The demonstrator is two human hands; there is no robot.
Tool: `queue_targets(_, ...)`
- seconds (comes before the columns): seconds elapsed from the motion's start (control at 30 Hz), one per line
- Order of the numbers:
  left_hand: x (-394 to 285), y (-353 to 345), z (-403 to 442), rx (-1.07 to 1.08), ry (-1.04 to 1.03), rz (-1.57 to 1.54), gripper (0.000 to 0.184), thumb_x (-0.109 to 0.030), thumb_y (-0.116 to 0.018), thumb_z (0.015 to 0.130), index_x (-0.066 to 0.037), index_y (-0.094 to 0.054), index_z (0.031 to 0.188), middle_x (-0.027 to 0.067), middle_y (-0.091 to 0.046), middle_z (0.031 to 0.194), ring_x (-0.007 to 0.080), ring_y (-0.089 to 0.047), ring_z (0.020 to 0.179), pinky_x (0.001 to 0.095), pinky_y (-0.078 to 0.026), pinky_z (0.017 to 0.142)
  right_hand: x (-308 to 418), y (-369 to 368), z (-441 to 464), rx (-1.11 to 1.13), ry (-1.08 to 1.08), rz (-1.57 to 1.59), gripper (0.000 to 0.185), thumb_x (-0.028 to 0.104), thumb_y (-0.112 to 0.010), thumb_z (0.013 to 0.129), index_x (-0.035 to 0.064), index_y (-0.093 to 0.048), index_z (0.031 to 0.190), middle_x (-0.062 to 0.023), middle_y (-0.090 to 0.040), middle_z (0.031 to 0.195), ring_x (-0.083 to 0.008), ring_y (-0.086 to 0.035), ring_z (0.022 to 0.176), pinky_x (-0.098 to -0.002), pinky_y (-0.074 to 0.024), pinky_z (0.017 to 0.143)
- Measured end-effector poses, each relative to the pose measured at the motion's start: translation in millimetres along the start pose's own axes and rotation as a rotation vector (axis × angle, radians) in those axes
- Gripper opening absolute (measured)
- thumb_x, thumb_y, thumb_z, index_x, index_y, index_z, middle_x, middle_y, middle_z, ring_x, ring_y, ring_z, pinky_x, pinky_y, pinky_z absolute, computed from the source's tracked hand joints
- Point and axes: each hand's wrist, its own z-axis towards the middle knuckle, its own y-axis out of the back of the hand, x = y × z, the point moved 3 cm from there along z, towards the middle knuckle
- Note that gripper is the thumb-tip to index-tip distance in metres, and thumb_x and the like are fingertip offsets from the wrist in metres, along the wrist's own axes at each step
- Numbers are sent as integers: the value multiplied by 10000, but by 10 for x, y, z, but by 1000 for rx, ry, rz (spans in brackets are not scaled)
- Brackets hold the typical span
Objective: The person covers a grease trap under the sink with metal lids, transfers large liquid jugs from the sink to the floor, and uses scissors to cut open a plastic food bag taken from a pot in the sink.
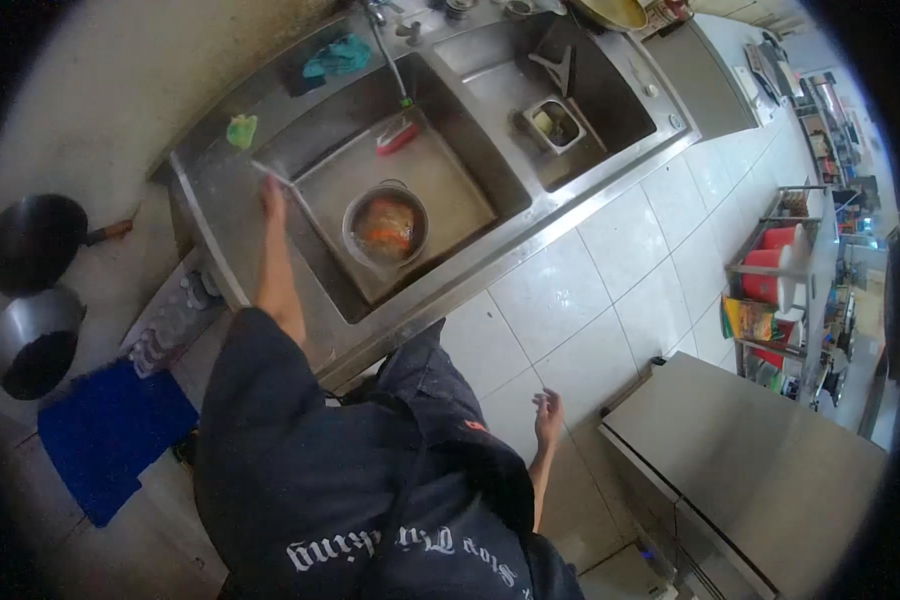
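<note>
Stainless steel forms the two-basin sink (435, 265), where the left hand (273, 195) is over the left-hand ledge beside the larger basin. A thin, pale strip (270, 172) shows at its fingertips (blurred, so I cannot tell whether they pinch it or merely lie against it). The right hand (547, 415) hangs well apart from the sink, over the white floor tiles (545, 310), fingers loosely bent and slightly spread, with nothing visible in them.

In the larger basin, the round metal bowl (422, 222) sits towards the near side, holding orange-red contents (385, 228). A bright red oblong object (397, 139) lies beyond it, near the far wall. A yellow-green crumpled sponge or cloth (241, 132) rests on the ledge, near the left hand.
</note>
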Motion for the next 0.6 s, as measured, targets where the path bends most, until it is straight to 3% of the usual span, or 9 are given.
queue_targets(0.07,-735,1063,369,-306,187,-316,361,-339,-436,908,-13,-583,959,128,-638,934,280,-587,803,391,-438,723,-119,226,-86,6,-46,-23,284,199,-472,915,28,-474,1142,-112,-600,931,-188,-607,852,-286,-473,674)
queue_targets(0.17,-1638,1352,791,-57,76,-358,311,-315,-490,886,-28,-605,923,89,-642,892,227,-594,775,349,-445,694,-205,397,-102,-237,-144,221,315,190,-474,912,27,-433,1179,-114,-589,966,-190,-610,834,-282,-472,654)
queue_targets(0.2,-1698,1195,830,-43,58,-355,311,-315,-490,886,-28,-605,923,89,-642,892,227,-594,775,349,-445,694,-255,410,-108,-303,-177,239,321,175,-471,911,32,-416,1193,-110,-583,977,-189,-610,833,-281,-470,647)
queue_targets(0.27,-1667,680,837,181,-117,-480,259,-272,-542,852,-31,-610,919,65,-647,875,199,-592,752,318,-446,687,-216,427,-31,-379,-222,258,329,160,-468,910,36,-399,1207,-106,-578,988,-188,-610,833,-279,-469,641)
queue_targets(0.33,-2007,347,493,228,-152,-257,205,-215,-577,823,-46,-609,935,48,-637,839,164,-585,770,309,-451,718,-36,404,92,-463,-234,291,326,126,-452,911,43,-386,1219,-100,-571,984,-178,-608,811,-269,-466,627)
queue_targets(0.4,-2424,90,95,555,-45,-246,296,-229,-615,794,-55,-578,1032,78,-636,883,191,-597,809,302,-456,753,353,454,390,-461,-194,287,324,115,-446,911,46,-385,1222,-96,-564,986,-173,-603,798,-266,-462,619)
queue_targets(0.47,-2283,-486,-154,768,-80,-418,416,-248,-627,771,-67,-520,1130,136,-605,1006,264,-580,935,329,-440,832,700,632,731,-406,-124,258,323,105,-440,911,49,-383,1225,-92,-557,988,-167,-599,785,-263,-457,612)
queue_targets(0.53,-2657,-298,-288,375,-397,135,512,-269,-634,751,-70,-467,1192,180,-528,1157,331,-494,1084,381,-394,917,1068,750,1369,-354,12,159,348,118,-459,904,48,-376,1234,-95,-546,993,-159,-590,790,-226,-451,584)
queue_targets(0.6,-2499,-287,-134,249,-213,87,522,-279,-637,746,-72,-468,1193,186,-496,1198,339,-448,1132,406,-366,943,1444,856,2038,-278,128,122,338,108,-459,901,45,-387,1225,-92,-544,992,-158,-583,800,-234,-449,593)
